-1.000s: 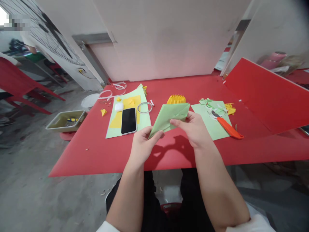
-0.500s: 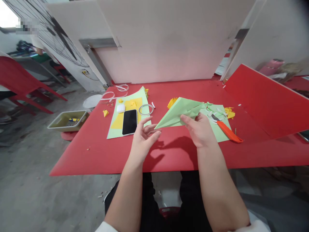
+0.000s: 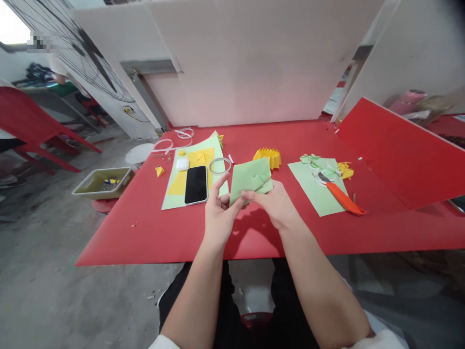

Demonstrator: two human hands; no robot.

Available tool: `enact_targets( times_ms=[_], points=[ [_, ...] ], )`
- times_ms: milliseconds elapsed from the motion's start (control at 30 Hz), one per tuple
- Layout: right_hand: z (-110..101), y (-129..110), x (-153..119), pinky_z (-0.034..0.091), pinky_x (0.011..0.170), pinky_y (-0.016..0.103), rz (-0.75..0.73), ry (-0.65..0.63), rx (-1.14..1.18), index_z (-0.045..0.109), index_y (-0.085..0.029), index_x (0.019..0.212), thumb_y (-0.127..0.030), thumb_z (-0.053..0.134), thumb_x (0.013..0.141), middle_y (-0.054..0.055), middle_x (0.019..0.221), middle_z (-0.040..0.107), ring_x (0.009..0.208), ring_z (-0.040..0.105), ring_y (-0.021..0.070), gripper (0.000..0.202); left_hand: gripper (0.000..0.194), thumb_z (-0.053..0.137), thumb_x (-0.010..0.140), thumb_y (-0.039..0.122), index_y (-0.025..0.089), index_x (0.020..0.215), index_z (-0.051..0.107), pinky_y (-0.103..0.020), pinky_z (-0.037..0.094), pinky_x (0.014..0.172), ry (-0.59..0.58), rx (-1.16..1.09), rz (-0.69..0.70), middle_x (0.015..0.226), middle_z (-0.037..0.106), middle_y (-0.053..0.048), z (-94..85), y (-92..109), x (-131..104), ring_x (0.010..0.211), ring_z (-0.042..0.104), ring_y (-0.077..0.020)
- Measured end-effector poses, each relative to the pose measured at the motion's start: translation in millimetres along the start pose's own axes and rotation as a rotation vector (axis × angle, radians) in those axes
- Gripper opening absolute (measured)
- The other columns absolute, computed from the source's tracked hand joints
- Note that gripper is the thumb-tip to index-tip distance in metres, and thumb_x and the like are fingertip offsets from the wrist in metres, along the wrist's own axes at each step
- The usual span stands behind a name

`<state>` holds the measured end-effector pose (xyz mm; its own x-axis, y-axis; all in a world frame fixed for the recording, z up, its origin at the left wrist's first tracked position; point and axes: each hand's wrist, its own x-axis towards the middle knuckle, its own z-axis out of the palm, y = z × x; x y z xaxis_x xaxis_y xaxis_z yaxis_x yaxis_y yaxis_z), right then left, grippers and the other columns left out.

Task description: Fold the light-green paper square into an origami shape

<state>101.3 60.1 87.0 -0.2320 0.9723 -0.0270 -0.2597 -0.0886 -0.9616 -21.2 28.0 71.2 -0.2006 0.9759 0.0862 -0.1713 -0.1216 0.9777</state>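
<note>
A folded sheet of light green paper point(image 3: 250, 178) is held up above the red table, a small creased flap showing on its face. My left hand point(image 3: 222, 209) grips its lower left corner, thumb in front and index finger raised along the side. My right hand point(image 3: 274, 203) pinches the lower edge, its thumb close to the left thumb; some fingers are hidden behind the paper. Just beyond the sheet lies a pleated yellow paper piece point(image 3: 269, 157). To the left of my hands rest a black-screened phone point(image 3: 196, 184) and a clear ring point(image 3: 220, 166).
On the red table point(image 3: 145, 237), an orange-handled utility knife point(image 3: 343, 196) and green scraps lie on a green sheet point(image 3: 312, 184). A white case point(image 3: 182, 164) sits on yellow paper. A red board point(image 3: 403, 150) leans at right. An olive bin point(image 3: 103, 183) stands left.
The green paper has turned from a pointed shape to a squarish one facing me. My right hand has moved left, and my left hand has closed on the corner. The pleated piece is more exposed.
</note>
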Motion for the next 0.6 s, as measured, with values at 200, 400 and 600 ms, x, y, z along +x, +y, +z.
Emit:
enact_targets(
  times_ms=[200, 400, 600],
  points=[
    [-9, 3, 6, 0.052, 0.072, 0.033, -0.062, 0.108, 0.030, 0.069, -0.022, 0.078, -0.029, 0.078, 0.058, 0.001, 0.081, 0.071, 0.075, 0.064, 0.0172, 0.023, 0.067, 0.070, 0.071, 0.023, 0.026, 0.131, 0.041, -0.027, 0.055, 0.068, -0.030, 0.075, 0.046, 0.069, 0.067, 0.002, -2.2, 0, 0, 0.065, 0.065, -0.0127],
    [-27, -2, 10, 0.050, 0.068, 0.028, -0.142, 0.122, -0.016, 0.067, -0.023, 0.074, -0.028, 0.077, 0.062, -0.002, 0.072, 0.066, 0.069, 0.060, 0.0127, 0.016, 0.065, 0.069, 0.072, 0.020, 0.027, 0.131, 0.042, -0.024, 0.052, 0.064, -0.094, 0.124, 0.034, 0.060, 0.059, 0.006, -5.8, 0, 1, 0.059, 0.060, -0.0103],
    [-29, -7, 4, 0.051, 0.078, 0.033, -0.046, -0.039, -0.016, 0.059, -0.026, 0.100, -0.028, 0.076, 0.063, 0.000, 0.090, 0.069, 0.084, 0.064, 0.0160, 0.041, 0.063, 0.069, 0.072, 0.021, 0.026, 0.129, 0.045, -0.024, 0.050, 0.062, -0.083, 0.172, 0.039, 0.066, 0.060, 0.003, -9.7, -1, 3, 0.062, 0.060, -0.0113]
  ],
)
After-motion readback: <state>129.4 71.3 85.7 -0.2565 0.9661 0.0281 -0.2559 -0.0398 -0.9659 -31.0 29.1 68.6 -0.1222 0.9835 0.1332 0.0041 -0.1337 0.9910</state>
